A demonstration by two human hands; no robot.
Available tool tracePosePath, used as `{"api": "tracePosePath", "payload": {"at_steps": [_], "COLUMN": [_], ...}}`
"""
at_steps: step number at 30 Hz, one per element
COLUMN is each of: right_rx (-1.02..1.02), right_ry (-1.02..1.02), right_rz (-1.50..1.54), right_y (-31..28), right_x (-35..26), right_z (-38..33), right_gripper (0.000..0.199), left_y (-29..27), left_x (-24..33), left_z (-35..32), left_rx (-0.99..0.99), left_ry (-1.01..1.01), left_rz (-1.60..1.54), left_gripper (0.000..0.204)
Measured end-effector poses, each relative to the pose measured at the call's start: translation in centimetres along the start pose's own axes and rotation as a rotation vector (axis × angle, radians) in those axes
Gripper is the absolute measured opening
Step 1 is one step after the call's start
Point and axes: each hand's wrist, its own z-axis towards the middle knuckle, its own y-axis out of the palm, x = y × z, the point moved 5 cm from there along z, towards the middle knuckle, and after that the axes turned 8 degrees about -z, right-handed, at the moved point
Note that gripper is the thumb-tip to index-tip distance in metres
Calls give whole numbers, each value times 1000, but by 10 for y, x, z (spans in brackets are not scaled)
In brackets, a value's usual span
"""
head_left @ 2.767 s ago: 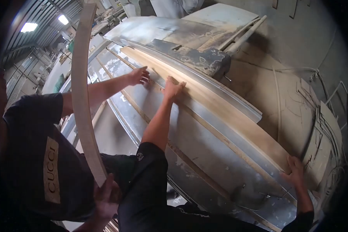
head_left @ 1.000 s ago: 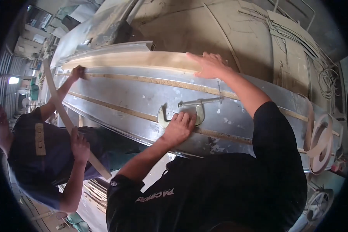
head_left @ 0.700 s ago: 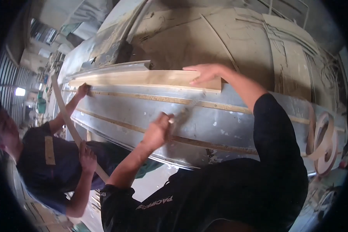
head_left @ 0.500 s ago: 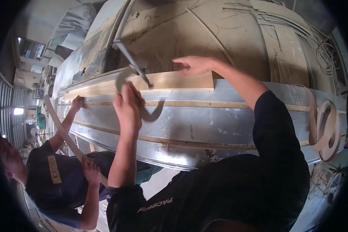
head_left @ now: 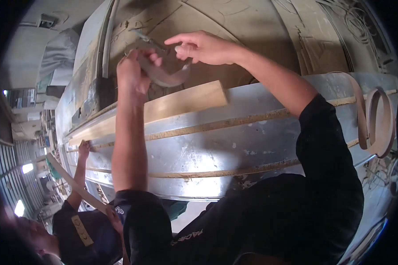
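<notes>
My left hand (head_left: 132,73) is raised over the far side of the bench, its fingers closed on a curved grey-brown piece (head_left: 166,80) that is blurred by motion. The piece bows downward, with its free end rising under my right hand (head_left: 203,46). That hand points leftward with the index finger stretched out and the other fingers bent, and I see nothing gripped in it. Between the two hands is a thin metal rod (head_left: 148,39), whose link to the curved piece is unclear. Below my forearms a long pale wooden board (head_left: 185,100) lies along the bench's far edge.
The metal-topped bench (head_left: 252,141) has wooden strips set in it. A loosely coiled flat band (head_left: 380,128) sits at its right end. At left a co-worker (head_left: 88,221) touches the board's far end and holds a long strip (head_left: 77,185). Brown sheets (head_left: 247,26) lie beyond.
My left hand has moved up and away over the board with the curved piece. My right hand has shifted left, close to it. The view has turned, so the bench appears tilted.
</notes>
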Motion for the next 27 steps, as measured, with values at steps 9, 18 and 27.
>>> {"api": "tracePosePath", "payload": {"at_steps": [9, 18, 27], "right_rx": [361, 59, 297], "right_ry": [-266, -22, 503], "right_rz": [-596, -44, 660], "right_y": [-17, -19, -33], "right_x": [48, 106, 124], "right_z": [-15, -10, -2], "right_gripper": [55, 47, 46], "left_y": [45, 84, 91], "left_x": [-70, -112, -77], "left_z": [49, 50, 22], "left_rx": [-260, -386, -289], "left_ry": [-434, -458, 651], "left_rz": [459, 292, 581], "left_gripper": [17, 29, 45]}}
